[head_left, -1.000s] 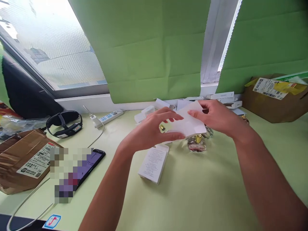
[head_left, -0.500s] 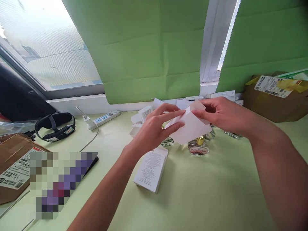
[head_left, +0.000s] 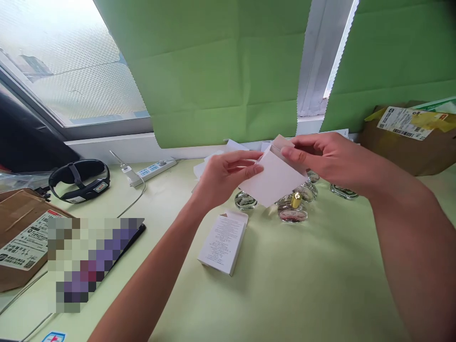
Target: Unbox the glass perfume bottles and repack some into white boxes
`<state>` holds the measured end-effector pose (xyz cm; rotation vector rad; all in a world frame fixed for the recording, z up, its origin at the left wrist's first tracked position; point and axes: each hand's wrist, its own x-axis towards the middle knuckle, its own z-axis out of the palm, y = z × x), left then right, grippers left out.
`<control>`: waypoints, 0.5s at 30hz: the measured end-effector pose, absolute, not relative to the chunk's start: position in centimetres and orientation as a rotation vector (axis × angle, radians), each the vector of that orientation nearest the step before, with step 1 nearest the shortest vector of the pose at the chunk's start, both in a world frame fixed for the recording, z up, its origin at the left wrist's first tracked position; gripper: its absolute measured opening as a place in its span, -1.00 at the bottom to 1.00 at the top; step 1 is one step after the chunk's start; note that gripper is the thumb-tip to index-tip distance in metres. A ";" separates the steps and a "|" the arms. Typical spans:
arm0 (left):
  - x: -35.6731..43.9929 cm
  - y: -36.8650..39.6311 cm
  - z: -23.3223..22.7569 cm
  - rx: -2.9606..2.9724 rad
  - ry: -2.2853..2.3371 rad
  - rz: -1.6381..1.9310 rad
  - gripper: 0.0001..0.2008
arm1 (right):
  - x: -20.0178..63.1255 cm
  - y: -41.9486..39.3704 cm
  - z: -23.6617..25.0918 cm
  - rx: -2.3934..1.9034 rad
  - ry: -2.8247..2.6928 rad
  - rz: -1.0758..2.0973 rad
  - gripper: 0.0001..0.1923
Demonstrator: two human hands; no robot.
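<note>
A pale pinkish-white carton (head_left: 273, 179) is held up above the table, tilted, with its top end open and a flap standing up. My left hand (head_left: 228, 173) grips its left edge between thumb and fingers. At the upper right edge, by the flap, my right hand (head_left: 320, 156) pinches it with the thumb on the near side. Beneath the carton stand several glass perfume bottles, one with a gold neck (head_left: 296, 200) and a pinkish base. A printed white box (head_left: 225, 242) lies on the table nearer to me, its far end flap raised.
Several white cartons are heaped behind my hands by the window sill. A power strip (head_left: 156, 168) with a plug and cable, a black headset (head_left: 79, 183) and a cardboard box (head_left: 24, 237) are at left. Another cardboard box (head_left: 399, 147) stands at far right.
The carton has turned a little and its open end now shows between my hands. My left hand's fingers have drawn back from the top edge to the left side.
</note>
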<state>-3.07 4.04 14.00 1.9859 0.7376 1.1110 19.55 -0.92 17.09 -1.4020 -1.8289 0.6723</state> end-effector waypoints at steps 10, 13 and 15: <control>-3.4 4.4 14.3 1.933 0.758 1.184 -0.68 | 20.7 -0.1 16.3 -1.443 -1.898 0.886 -0.23; -3.6 4.6 14.2 1.915 0.753 1.169 -0.62 | 20.9 0.3 15.8 -1.384 -1.847 0.934 -0.21; -3.7 4.8 14.3 1.892 0.738 1.148 -0.58 | 21.0 0.6 15.6 -1.383 -1.854 0.966 -0.22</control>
